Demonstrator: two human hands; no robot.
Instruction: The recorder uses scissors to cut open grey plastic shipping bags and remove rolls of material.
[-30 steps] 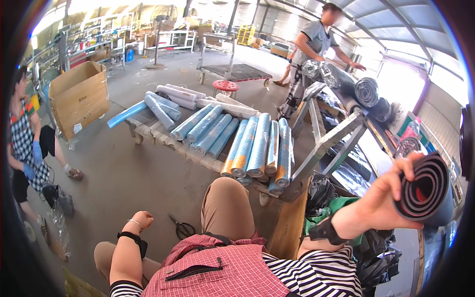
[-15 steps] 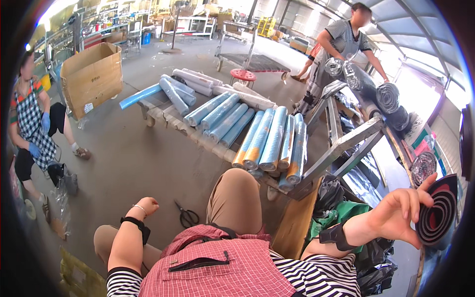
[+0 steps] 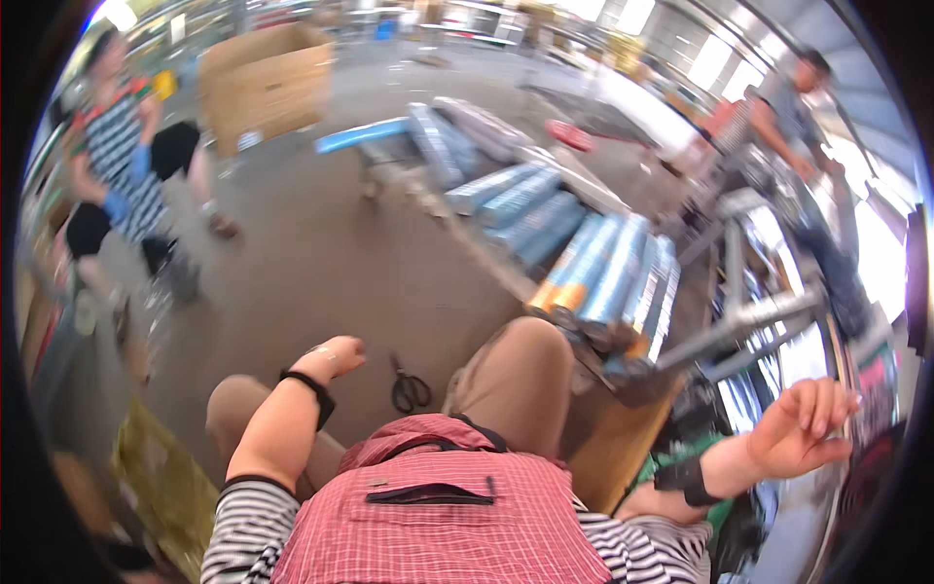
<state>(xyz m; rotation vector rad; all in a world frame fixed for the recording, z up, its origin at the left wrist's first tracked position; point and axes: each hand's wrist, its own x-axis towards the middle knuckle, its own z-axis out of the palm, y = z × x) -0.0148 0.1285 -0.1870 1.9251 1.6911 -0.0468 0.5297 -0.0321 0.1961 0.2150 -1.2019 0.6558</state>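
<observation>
My right hand is raised at the right with nothing in its grasp, its fingers bent and its thumb apart from them. Behind it lies a dark, blurred area where I cannot make out single things. My left hand hangs over the floor near my left knee, fingers curled in; whatever they may hold is hidden. Just right of it, black-handled scissors lie on the floor. In front of my right knee, blue and orange wrapped rolls are piled on a low cart.
A person in a checked apron sits at the left, near a large cardboard box. Another person bends over a metal frame at the right. Beside my right leg are a wooden board and a green bag.
The dark coiled roll has left my right hand, which has let it go. My view has swung left, shifting the scene rightward and blurring it. My left hand keeps its curl.
</observation>
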